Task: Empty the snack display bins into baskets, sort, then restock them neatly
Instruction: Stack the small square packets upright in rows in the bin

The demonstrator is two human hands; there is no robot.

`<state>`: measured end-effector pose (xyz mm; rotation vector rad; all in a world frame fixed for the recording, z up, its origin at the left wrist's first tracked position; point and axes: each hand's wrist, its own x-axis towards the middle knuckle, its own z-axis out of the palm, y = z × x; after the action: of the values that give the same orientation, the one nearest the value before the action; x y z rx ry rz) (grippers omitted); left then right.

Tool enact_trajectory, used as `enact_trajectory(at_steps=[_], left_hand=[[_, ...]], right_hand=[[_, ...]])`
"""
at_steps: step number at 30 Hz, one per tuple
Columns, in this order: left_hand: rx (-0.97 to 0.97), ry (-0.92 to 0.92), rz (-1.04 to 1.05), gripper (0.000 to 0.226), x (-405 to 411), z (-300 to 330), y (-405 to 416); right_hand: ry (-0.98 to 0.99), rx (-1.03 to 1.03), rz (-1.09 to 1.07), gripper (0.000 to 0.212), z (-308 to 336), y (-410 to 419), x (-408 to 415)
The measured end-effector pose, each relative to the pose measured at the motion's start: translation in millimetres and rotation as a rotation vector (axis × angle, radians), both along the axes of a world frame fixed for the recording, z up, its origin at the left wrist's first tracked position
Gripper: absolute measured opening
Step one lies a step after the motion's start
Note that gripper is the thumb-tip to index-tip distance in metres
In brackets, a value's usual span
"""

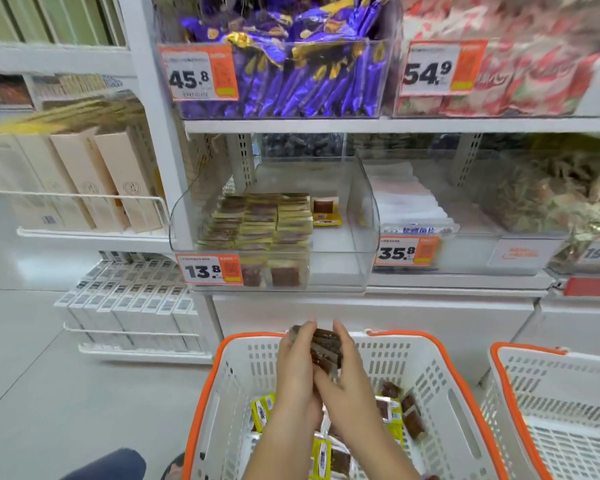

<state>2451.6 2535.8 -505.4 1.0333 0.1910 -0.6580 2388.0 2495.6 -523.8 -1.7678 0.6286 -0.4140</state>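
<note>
Both my hands hold a small stack of brown snack packets point(326, 348) above the white basket with an orange rim point(208, 386). My left hand point(297, 368) grips the stack from the left, and my right hand point(347, 379) grips it from the right. More yellow-and-brown packets point(395, 414) lie loose in the basket bottom. On the shelf ahead, the clear bin point(357, 237) tagged 13.8 holds neat rows of the same packets point(257, 220) on its left side, with one packet point(326, 211) standing apart at the back.
A second white basket with an orange rim point(510, 386) stands at the right. Neighbouring bins hold purple packets point(291, 71), red-and-white packets point(520, 77), and white packets point(409, 206). Boxed goods point(84, 174) fill the shelves at left. Grey floor lies at lower left.
</note>
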Motion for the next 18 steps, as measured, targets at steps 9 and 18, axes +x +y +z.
enact_trajectory(at_steps=[9, 18], left_hand=[[0.056, -0.240, -0.022, 0.021, 46.3, 66.3, -15.5], [0.381, -0.602, 0.001, 0.043, 63.1, 104.1, -25.5]], right_hand=[[0.016, -0.311, 0.126, 0.099, 77.3, -35.9, 37.0], [0.079, -0.711, 0.040, 0.052, 127.2, -44.7, 64.5]])
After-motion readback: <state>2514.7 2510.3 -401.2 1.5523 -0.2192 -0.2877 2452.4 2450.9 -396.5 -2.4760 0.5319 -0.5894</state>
